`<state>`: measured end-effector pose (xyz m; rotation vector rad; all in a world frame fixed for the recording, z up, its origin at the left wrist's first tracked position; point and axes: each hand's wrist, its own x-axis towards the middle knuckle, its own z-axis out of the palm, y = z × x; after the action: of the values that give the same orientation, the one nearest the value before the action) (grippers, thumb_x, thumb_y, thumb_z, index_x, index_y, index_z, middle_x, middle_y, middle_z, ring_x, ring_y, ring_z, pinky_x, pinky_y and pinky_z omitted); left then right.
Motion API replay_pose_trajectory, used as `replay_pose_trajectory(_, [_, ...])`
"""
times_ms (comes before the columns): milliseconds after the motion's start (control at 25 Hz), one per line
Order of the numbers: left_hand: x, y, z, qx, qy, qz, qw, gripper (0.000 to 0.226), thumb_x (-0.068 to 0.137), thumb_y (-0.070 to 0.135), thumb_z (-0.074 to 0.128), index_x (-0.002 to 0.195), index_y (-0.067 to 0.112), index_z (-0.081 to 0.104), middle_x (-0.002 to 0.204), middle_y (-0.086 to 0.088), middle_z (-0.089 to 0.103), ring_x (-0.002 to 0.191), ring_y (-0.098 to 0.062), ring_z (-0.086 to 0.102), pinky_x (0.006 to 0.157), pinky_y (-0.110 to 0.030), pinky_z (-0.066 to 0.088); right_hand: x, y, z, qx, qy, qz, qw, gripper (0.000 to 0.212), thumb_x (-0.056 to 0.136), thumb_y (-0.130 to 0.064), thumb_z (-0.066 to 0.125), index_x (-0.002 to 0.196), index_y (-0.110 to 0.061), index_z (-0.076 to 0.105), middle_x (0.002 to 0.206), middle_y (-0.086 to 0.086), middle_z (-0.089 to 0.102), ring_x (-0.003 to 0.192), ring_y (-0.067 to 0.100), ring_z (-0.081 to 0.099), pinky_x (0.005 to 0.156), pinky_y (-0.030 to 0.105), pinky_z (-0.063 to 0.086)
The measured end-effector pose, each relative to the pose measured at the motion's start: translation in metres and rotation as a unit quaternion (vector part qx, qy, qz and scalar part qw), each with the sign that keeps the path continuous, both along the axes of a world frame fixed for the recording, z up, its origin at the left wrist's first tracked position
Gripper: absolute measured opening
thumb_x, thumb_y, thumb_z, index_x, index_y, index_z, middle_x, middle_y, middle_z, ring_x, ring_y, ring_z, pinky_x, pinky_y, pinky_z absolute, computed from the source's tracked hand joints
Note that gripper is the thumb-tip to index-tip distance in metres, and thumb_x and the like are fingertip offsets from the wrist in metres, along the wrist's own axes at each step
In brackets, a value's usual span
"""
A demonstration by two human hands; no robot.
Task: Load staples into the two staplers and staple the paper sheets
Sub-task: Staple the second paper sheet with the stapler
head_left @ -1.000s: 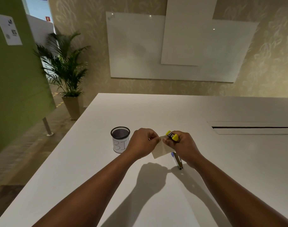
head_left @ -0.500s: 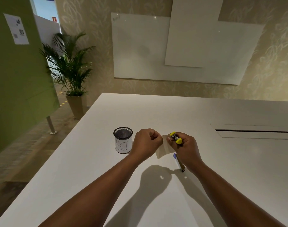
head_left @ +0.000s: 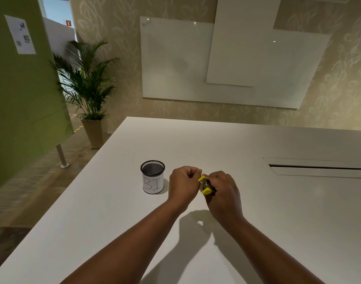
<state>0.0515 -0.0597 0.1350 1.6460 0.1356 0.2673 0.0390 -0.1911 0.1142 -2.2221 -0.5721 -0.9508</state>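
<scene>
While both hands meet just below the centre of the frame, the right hand [head_left: 222, 193] grips a small yellow stapler [head_left: 205, 185] with curled fingers. The left hand [head_left: 183, 185] is curled too, its fingertips close to the stapler's upper end; whether it pinches paper there I cannot tell, since almost nothing of a sheet shows. I judge the stapling step is in hand. The next move needs the sheet edge kept inside the stapler's mouth and a firm squeeze. A mesh cup [head_left: 153, 177] stands on the white table [head_left: 278, 222], left of the hands.
</scene>
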Motion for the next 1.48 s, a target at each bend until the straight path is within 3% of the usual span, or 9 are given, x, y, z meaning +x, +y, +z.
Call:
replay_pose_trajectory(120, [0.000,0.002,0.000,-0.063,0.019,-0.032,0.997,0.013,0.096,0.014,0.067,0.088,0.007,0.076,0.086,-0.015,0.077,0.078,-0.023,0.069,0.082,-0.045,0.061,0.001,0.000,-0.005,-0.010,-0.005,-0.005,1.000,0.022,0.076,0.010,0.078,0.095,-0.002,0.078,0.088,0.010,0.068,0.075,0.035,0.060,0.058,0.041,0.053])
replay_pose_trajectory(280, [-0.005,0.004,0.007,-0.106,0.028,-0.093,0.990,0.013,0.098,0.007,0.062,0.100,0.006,0.074,0.089,-0.012,0.076,0.080,-0.019,0.071,0.073,-0.029,0.060,0.001,0.001,-0.010,0.000,0.007,-0.010,1.000,0.040,0.076,0.011,0.077,0.112,-0.005,0.078,0.097,0.008,0.069,0.081,0.034,0.063,0.063,0.039,0.055])
replay_pose_trajectory(440, [-0.009,0.007,0.014,-0.108,0.021,-0.155,0.982,0.019,0.096,-0.002,0.062,0.108,0.008,0.072,0.102,-0.017,0.077,0.090,-0.022,0.073,0.087,-0.038,0.061,0.002,-0.002,-0.008,0.001,0.016,-0.012,1.000,0.044,0.077,0.007,0.079,0.118,-0.008,0.077,0.101,0.007,0.069,0.083,0.030,0.065,0.066,0.038,0.056])
replay_pose_trajectory(560, [-0.010,0.015,0.018,-0.130,0.025,-0.207,0.969,0.021,0.094,0.001,0.066,0.110,0.013,0.072,0.103,-0.010,0.078,0.092,-0.018,0.073,0.086,-0.029,0.060,0.003,-0.005,-0.007,0.014,0.040,0.021,0.999,0.047,0.080,0.003,0.079,0.125,-0.009,0.073,0.110,0.007,0.065,0.086,0.021,0.063,0.069,0.030,0.054])
replay_pose_trajectory(680, [-0.007,0.022,0.016,-0.132,0.008,-0.235,0.963,0.019,0.093,0.008,0.070,0.111,0.013,0.073,0.106,-0.010,0.078,0.097,-0.019,0.073,0.088,-0.028,0.058,0.002,-0.009,-0.007,0.024,0.065,0.071,0.995,0.044,0.086,-0.002,0.075,0.128,-0.011,0.071,0.123,0.004,0.054,0.086,-0.001,0.057,0.072,0.007,0.043])
replay_pose_trajectory(800, [0.000,0.024,0.011,-0.032,-0.017,-0.179,0.983,0.023,0.095,0.001,0.065,0.110,0.017,0.073,0.106,-0.004,0.078,0.103,-0.022,0.072,0.097,-0.038,0.057,0.002,-0.009,-0.008,0.056,0.093,0.064,0.992,0.020,0.093,-0.004,0.068,0.110,-0.010,0.075,0.129,-0.002,0.051,0.085,0.005,0.060,0.068,0.006,0.041])
replay_pose_trajectory(1040, [0.003,0.025,0.003,0.083,-0.056,-0.145,0.984,0.037,0.094,-0.006,0.056,0.113,0.018,0.077,0.104,0.005,0.076,0.096,-0.007,0.070,0.087,-0.024,0.055,0.003,-0.011,0.009,0.210,0.206,0.077,0.953,0.026,0.095,-0.020,0.072,0.112,-0.038,0.065,0.095,-0.025,0.068,0.080,0.002,0.063,0.066,0.010,0.048])
replay_pose_trajectory(1240, [-0.001,0.026,-0.001,-0.098,-0.053,-0.154,0.982,0.028,0.092,-0.003,0.067,0.112,0.016,0.070,0.093,-0.010,0.069,0.088,-0.021,0.065,0.094,-0.043,0.055,0.009,-0.011,0.007,0.320,0.275,0.118,0.899,0.011,0.095,-0.015,0.071,0.096,-0.025,0.072,0.068,-0.011,0.066,0.057,0.004,0.054,0.051,0.018,0.044])
replay_pose_trajectory(1480, [-0.003,0.025,-0.007,-0.159,-0.025,-0.166,0.973,0.008,0.092,0.002,0.069,0.097,0.007,0.073,0.090,-0.007,0.077,0.083,-0.019,0.071,0.081,-0.033,0.060,0.009,-0.013,0.004,0.370,0.302,0.153,0.865,0.008,0.096,-0.013,0.069,0.096,-0.020,0.071,0.072,-0.001,0.066,0.061,0.014,0.053,0.053,0.030,0.044])
